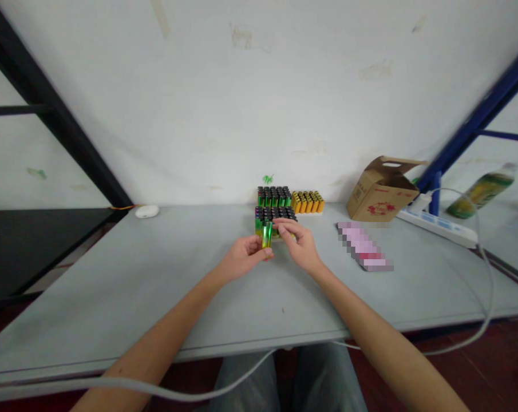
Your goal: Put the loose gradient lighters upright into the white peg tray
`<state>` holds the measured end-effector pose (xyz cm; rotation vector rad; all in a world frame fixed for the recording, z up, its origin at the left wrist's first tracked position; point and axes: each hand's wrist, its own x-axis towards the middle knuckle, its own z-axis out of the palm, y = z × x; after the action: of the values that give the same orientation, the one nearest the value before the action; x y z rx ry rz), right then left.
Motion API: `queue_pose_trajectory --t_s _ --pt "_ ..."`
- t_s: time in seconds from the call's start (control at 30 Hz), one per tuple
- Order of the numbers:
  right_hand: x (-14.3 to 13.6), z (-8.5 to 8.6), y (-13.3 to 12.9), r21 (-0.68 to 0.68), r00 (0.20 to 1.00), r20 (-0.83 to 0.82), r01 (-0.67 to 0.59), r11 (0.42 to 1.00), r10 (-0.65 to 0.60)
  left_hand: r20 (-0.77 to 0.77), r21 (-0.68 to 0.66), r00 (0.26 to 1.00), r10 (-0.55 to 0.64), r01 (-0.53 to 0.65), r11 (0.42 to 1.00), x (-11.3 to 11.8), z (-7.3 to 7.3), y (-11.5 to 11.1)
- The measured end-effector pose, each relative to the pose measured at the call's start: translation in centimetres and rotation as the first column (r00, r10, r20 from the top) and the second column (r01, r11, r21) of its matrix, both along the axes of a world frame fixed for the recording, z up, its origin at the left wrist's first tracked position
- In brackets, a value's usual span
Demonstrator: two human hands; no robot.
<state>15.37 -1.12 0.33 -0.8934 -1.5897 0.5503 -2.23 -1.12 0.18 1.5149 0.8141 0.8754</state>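
Observation:
My left hand (244, 257) is closed on a shiny green-and-yellow lighter (266, 233) with a dark top, held upright between thumb and fingers. Just right of it is my right hand (300, 243), its fingers stretched toward the lighter's top. The index finger and thumb look slightly apart, and whether they touch the lighter is hard to tell. Directly behind both hands stands a block of colourful, dark-topped lighters (259, 220), partly hidden by my fingers. Farther back, near the wall, is another block of green lighters with black tops (274, 197).
A tray of yellow lighters (308, 201) stands right of the green block. Farther right are an open cardboard box (381, 197), a blurred-out phone (364, 246), a white power strip (441, 228) and a drink bottle (482, 191). A white earphone case (147, 212) lies at left.

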Motion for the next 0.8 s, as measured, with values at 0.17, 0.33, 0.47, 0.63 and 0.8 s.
queue_pose_trajectory --t_s 0.17,0.33,0.47,0.63,0.8 --pt "1.5 0.3 0.5 0.107 0.959 -0.015 0.282 0.953 -0.282 0.1 -0.105 0.995 0.025 -0.014 0.994 -0.2 1.0 -0.2" --pt "2.6 -1.4 2.0 -0.015 0.91 0.132 0.399 0.917 -0.394 0.15 -0.182 0.987 0.055 -0.027 0.983 -0.4 1.5 -0.4" --pt "2.6 -2.7 2.7 -0.147 0.941 0.268 0.252 0.957 -0.206 0.202 -0.229 0.973 0.111 -0.064 0.971 -0.4 1.5 -0.3" --pt "2.8 -3.0 2.6 -0.123 0.926 0.373 0.115 0.986 -0.061 0.277 -0.232 0.941 0.191 -0.128 0.964 -0.4 1.7 -0.1" --pt "3.3 -3.1 2.9 -0.087 0.875 0.478 0.136 0.987 -0.078 0.372 -0.273 0.914 0.162 -0.059 0.96 -0.6 1.8 -0.1"
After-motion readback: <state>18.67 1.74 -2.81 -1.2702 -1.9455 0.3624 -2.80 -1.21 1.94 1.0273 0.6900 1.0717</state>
